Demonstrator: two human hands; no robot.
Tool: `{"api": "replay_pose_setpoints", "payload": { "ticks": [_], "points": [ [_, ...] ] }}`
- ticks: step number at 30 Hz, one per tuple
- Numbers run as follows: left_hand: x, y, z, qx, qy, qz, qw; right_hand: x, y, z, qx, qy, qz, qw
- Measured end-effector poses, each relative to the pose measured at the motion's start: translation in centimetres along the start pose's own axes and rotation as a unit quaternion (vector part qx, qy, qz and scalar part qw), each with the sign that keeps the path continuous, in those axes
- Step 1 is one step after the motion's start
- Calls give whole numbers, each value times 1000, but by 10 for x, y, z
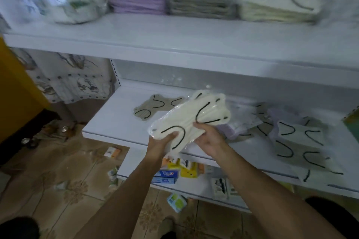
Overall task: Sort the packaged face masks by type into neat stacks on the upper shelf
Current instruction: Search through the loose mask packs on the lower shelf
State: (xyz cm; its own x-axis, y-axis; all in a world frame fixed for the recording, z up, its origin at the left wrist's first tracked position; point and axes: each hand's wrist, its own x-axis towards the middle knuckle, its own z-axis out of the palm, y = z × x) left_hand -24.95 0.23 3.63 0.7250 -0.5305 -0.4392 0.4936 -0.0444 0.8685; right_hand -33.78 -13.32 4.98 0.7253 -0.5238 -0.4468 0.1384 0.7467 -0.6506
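both hands hold a bundle of cream masks (189, 117) in clear wrap above the middle shelf (116, 120). left hand (161, 144) grips its lower left end, right hand (208, 137) grips the underside. upper shelf (174, 33) has purple stack (138, 0), grey stack (202, 2), cream stack (279, 5). loose mask packs (295, 137) lie at right on the middle shelf.

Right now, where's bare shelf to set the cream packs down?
Upper shelf: the whole front strip before the purple stack, grey stack and cream stack is bare. Middle shelf: bare at its left end, left of the loose grey packs. Crowded: the middle shelf's right half, under a jumbled pile of packs.
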Motion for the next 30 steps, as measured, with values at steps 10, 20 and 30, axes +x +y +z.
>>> {"api": "replay_pose_setpoints", "payload": {
  "ticks": [10, 20, 30],
  "points": [
    [-107, 102, -44, 16, 87, 179, 980, -103, -43, 72, -152, -199, -82, 965],
    [-134, 243, -36, 119, 209, 330, 913, -124, -147, 163, -308, -220, -289, 879],
    [-60, 275, -18, 97, 167, 392, 899, -56, -176, 203, -368, -163, -385, 830]
  ]
}}
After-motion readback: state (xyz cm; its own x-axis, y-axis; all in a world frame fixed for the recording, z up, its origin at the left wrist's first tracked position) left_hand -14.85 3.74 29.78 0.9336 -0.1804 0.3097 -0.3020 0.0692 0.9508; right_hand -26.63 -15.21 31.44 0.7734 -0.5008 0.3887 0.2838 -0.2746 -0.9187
